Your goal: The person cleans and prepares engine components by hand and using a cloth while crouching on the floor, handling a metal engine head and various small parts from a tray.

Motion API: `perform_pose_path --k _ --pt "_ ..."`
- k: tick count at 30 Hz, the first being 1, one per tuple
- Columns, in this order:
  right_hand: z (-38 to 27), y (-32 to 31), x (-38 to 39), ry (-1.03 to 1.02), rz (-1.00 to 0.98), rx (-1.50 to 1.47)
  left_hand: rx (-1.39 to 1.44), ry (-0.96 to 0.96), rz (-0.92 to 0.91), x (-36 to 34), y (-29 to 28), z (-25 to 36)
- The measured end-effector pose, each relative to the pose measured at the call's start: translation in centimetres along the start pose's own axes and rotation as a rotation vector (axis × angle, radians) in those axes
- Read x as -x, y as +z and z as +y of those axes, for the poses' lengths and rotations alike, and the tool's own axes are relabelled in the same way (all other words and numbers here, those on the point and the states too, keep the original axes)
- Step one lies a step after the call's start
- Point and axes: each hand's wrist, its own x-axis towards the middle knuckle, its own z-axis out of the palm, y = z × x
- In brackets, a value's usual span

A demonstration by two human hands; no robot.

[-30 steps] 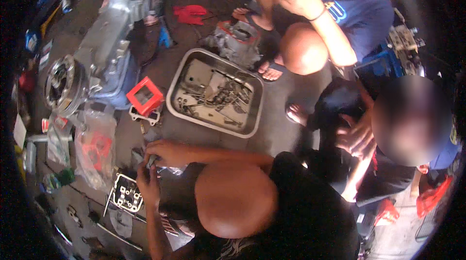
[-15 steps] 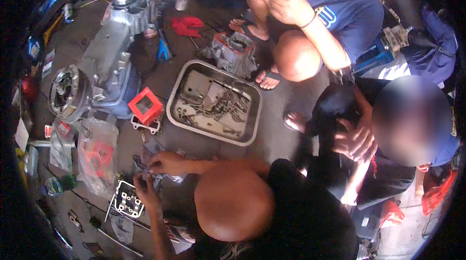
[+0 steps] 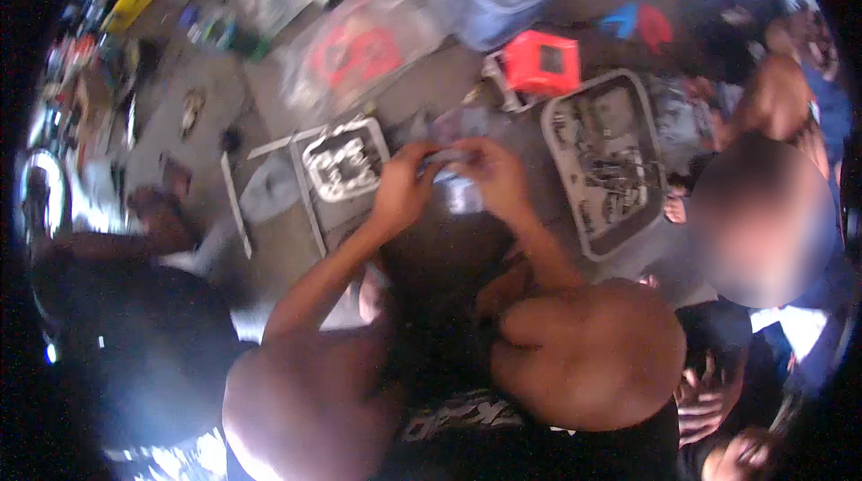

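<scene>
My left hand and my right hand meet in front of my bent knees, fingertips closed around something small and greyish. Motion blur keeps me from telling what it is. Below and between the hands lies a pale bluish crumpled piece, perhaps cloth. Beside my left hand, a pale engine cover frame with several holes rests on the floor, not touched by either hand. To the right of my right hand stands a shallow metal tray with loose bolts and small metal parts in it.
A bright red box sits past the hands, next to the tray. Left of it lies a clear plastic bag with red content. Thin rods lie near the frame. People crouch at the right and left.
My view has swung round, so the tray and red box now stand to the right. My hands, apart before, have come together at the fingertips.
</scene>
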Motion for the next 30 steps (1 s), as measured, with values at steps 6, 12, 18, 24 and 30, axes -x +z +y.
perform_pose_path --k 6,12,18,24,30 --pt "1.6 2.5 -0.2 -0.125 0.056 -0.232 0.081 -0.011 -0.052 1.6 -3.1 0.8" --pt "0.3 0.3 0.3 -0.061 0.066 -0.044 0.248 -0.101 -0.171 0.7 -1.4 0.1" --pt "-1.8 0.1 0.5 -0.19 0.011 0.103 0.422 -0.212 -0.265 0.8 -2.5 0.5" --pt "0.6 -0.2 0.2 -0.166 -0.061 -0.172 0.524 -0.154 -0.151 1.2 -1.7 0.0" --pt "2.2 1.1 0.3 -0.085 -0.156 -0.401 0.366 0.004 -0.013 3.3 -2.5 -0.7"
